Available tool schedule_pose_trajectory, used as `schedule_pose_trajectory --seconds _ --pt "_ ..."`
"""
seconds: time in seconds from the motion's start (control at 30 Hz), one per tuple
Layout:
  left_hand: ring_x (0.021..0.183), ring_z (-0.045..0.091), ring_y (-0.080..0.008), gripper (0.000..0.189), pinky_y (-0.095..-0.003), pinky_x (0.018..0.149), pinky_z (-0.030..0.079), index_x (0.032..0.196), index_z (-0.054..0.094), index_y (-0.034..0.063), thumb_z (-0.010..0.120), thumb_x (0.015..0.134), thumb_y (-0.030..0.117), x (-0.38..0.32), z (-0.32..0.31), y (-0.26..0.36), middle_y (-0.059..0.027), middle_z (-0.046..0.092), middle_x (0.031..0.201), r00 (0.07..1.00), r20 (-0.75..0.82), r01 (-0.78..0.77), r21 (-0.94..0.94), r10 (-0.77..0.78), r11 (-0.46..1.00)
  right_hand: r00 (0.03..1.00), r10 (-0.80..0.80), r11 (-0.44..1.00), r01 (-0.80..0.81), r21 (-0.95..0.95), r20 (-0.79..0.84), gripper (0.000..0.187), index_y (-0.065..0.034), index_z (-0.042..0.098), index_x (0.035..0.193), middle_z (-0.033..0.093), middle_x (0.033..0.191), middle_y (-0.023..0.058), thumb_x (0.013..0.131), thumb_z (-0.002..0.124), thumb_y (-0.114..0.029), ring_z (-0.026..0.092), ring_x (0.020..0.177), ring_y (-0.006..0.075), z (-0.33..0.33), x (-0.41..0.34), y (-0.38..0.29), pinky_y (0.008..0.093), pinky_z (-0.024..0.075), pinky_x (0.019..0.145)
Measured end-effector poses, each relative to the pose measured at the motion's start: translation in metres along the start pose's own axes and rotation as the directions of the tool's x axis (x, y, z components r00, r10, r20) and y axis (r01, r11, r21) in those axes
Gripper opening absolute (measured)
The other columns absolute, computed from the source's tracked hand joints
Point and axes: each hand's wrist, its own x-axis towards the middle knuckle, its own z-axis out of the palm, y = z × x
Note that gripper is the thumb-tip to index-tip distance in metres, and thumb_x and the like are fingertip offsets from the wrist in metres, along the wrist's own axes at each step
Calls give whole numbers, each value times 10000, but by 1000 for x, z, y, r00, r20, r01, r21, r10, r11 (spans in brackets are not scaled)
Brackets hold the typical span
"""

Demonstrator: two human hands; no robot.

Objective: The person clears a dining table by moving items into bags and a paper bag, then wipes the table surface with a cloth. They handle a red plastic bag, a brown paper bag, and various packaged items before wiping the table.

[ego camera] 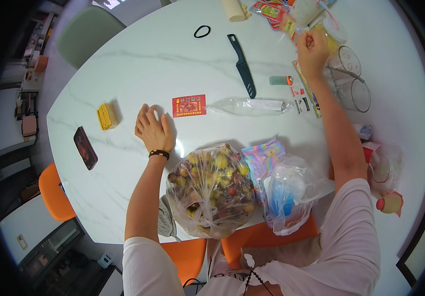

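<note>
My left hand (154,129) rests palm down on the white marbled table (131,85), fingers slightly apart, holding nothing. Just right of its fingers lies a red printed card (189,106). My right hand (313,50) is closed at the table's far right, on or beside a blurred, colourful plastic packet (290,25); whether it grips the packet is unclear. Near that hand are a green lighter (281,80), a clear jar with yellow contents (327,35) and glass cups (353,94). A sheathed dark knife (245,70) and a clear plastic wrapper (231,107) lie between the hands.
Close to my body sit a bulging clear bag of round fruit (212,188), a pastel packet (264,159) and a thin plastic bag (290,192). Leftward are a yellow block-shaped item (107,116) and a phone (85,148). A black hair tie (202,31) and snack packets (268,10) lie farther back.
</note>
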Motion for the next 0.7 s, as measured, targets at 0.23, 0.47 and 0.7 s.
schedule_pose_trajectory --seconds 0.23,0.47,0.7 --pt "1324 308 -294 408 -477 1058 192 1266 465 99 455 922 319 2 1 3 -128 383 1406 1000 3 2 -6 -2 1000 905 -137 801 341 -492 403 159 -15 604 928 585 909 141 825 651 -125 652 729 315 39 42 18 393 533 622" --pt "1327 302 -298 406 -475 1059 192 1268 458 103 452 928 324 1 1 1 -132 374 1410 1000 -2 -9 -23 8 1000 720 222 743 311 -592 657 292 -1 609 1010 600 1052 205 820 667 -215 646 847 379 52 25 22 446 534 738" --pt "1326 303 -291 412 -471 1057 196 1270 455 94 455 928 324 0 2 -1 -128 374 1409 1000 -6 -11 9 11 1000 563 243 960 -21 -280 790 439 29 580 988 630 973 247 817 665 -366 634 899 390 51 -20 -62 457 515 779"
